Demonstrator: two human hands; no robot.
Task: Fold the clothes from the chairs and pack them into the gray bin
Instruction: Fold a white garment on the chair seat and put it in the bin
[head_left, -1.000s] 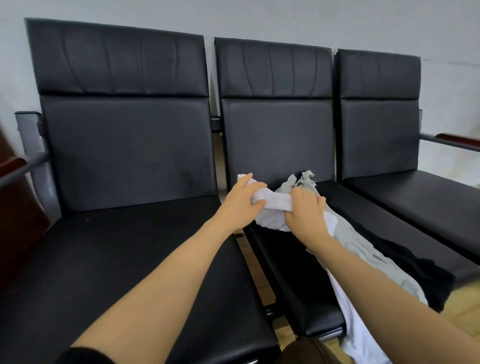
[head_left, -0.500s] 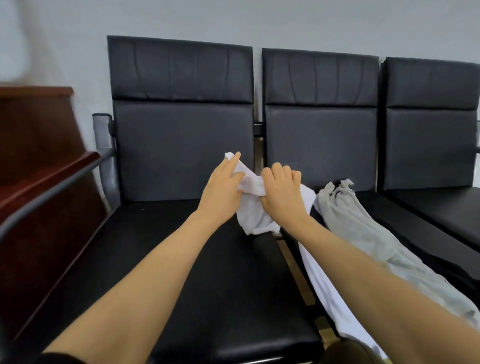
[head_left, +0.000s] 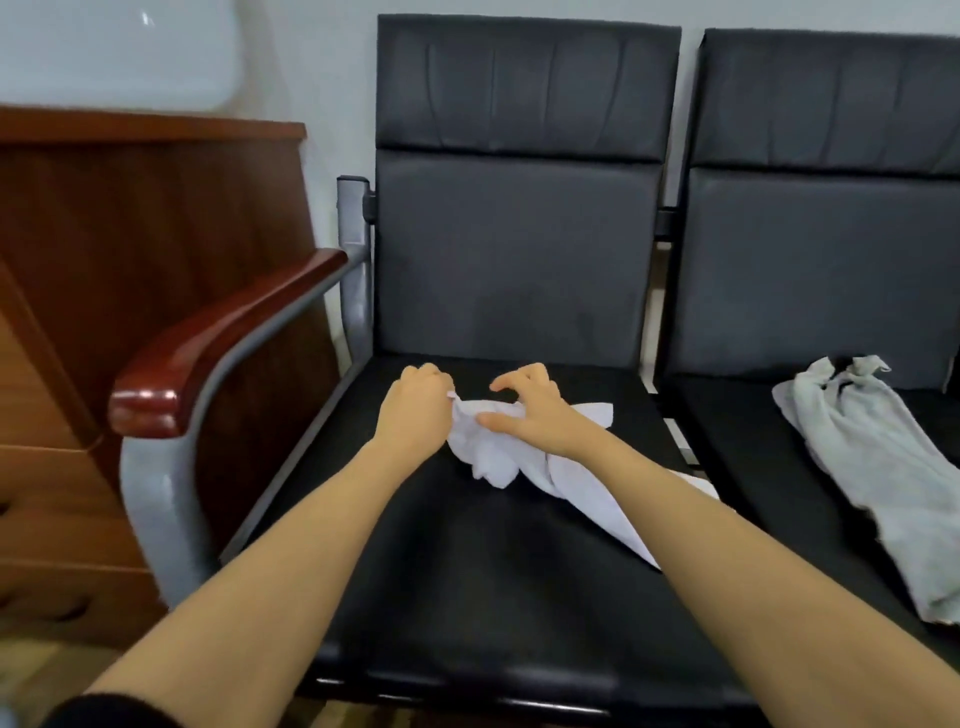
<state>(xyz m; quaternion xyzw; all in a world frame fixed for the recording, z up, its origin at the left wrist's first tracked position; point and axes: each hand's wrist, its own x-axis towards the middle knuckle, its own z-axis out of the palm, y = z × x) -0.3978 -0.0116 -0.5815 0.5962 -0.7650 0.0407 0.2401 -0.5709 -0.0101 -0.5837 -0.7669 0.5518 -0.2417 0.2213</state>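
Black seats: two padded chairs in view, joined in a row; the left chair has a smooth, faintly shiny leather-like seat and a stitched, panelled back; the right chair is cut off by the frame edge.
Garments: two; a white garment, thin and crumpled, bunched in soft folds on the left chair's seat and trailing under the right forearm toward the gap between the seats; a gray garment, heavier and wrinkled, lies lengthwise on the right chair's seat.
Hands: two, both bare; the left hand pinches one bunched end of the white garment, fingers curled; the right hand rests on the cloth with thumb laid flat and fingers arched above it, gripping nothing.
Armrest: one, glossy reddish wood, rounded, on a gray metal frame.
Cabinet: one, brown wood, left of the chairs.
Gray bin: out of view.
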